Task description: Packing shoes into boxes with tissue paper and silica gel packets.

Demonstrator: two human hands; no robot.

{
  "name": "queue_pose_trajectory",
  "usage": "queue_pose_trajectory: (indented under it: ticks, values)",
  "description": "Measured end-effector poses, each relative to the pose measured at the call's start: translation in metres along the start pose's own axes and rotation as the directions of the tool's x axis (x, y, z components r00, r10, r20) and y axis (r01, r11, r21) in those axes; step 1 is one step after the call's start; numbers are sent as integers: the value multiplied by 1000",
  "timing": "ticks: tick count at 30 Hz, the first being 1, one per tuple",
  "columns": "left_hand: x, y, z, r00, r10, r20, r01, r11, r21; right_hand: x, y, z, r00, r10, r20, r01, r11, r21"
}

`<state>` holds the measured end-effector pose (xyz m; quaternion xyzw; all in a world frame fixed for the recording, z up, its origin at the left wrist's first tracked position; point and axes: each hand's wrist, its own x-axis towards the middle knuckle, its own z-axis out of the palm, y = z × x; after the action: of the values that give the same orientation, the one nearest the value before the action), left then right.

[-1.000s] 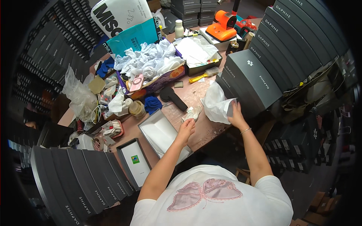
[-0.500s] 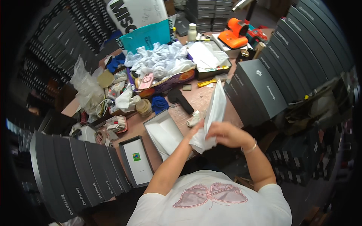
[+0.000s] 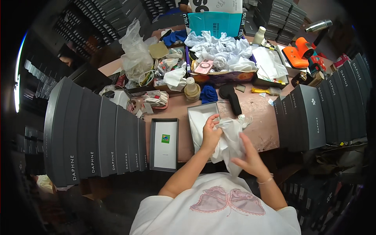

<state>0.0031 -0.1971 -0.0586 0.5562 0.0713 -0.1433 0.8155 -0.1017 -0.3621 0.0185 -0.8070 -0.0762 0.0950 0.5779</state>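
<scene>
The left hand (image 3: 211, 133) closes its fingers on a sheet of white tissue paper (image 3: 229, 143), gripping the upper edge; the right hand (image 3: 248, 156) pinches the lower part between thumb and fingertips. The paper is thin, crumpled and creased, hanging in loose folds over the near rim of an open white-lined box (image 3: 197, 117) on the pink bench (image 3: 258, 121). Left of that box lies a flat dark lid (image 3: 164, 145); right of it stands a row of grey boxes (image 3: 309, 113).
</scene>
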Motion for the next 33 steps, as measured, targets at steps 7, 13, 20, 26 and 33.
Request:
queue_pose_trajectory:
  ticks: [7, 13, 20, 26, 33]
  values:
    - [64, -62, -87, 944, 88, -319, -21, 978, 206, 124, 62, 84, 995, -101, -12, 60, 678, -733]
    - [-25, -44, -114, 884, 468, -16, -301, 594, 746, 144, 175, 114, 979, -201, 15, 88, 359, -929]
    - [-86, -95, -229, 971, 127, -203, 152, 326, 933, 131, 117, 121, 955, -254, 155, 286, 638, -715]
    - [-134, 61, -166, 994, 72, -78, -45, 953, 300, 117, 81, 89, 967, -222, 123, 253, 816, -520]
    - [-72, -39, -127, 991, 104, -89, -41, 843, 537, 94, 93, 46, 959, 248, -136, -254, 967, -28]
